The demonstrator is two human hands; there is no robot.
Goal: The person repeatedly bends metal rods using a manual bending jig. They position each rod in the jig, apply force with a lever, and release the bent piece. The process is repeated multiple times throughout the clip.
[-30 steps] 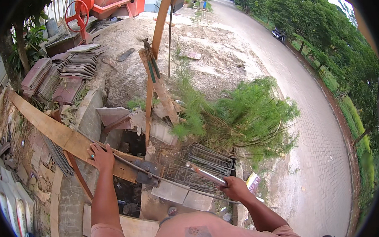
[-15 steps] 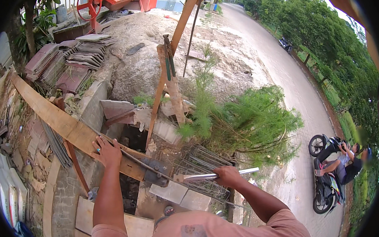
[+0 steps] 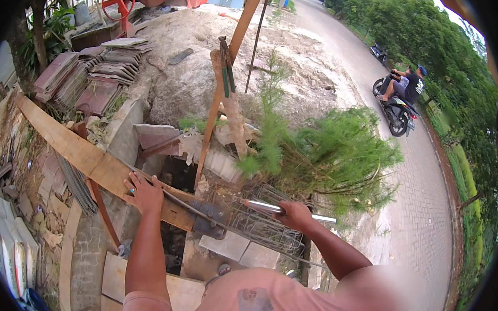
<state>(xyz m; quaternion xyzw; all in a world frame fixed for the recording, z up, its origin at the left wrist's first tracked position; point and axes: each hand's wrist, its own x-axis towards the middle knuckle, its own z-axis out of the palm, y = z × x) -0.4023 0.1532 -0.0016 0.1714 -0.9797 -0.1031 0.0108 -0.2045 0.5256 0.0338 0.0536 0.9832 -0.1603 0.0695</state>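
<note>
So my bench is basically a long wooden plank [image 3: 89, 160] running on a slant, with a dark metal plate [image 3: 218, 214] at its right-hand end. There's a thin metal rod [image 3: 186, 207] lying along it and across the plate, sticking out past the end, and my left hand [image 3: 146, 194] is resting on the wood, fingers spread.
</note>
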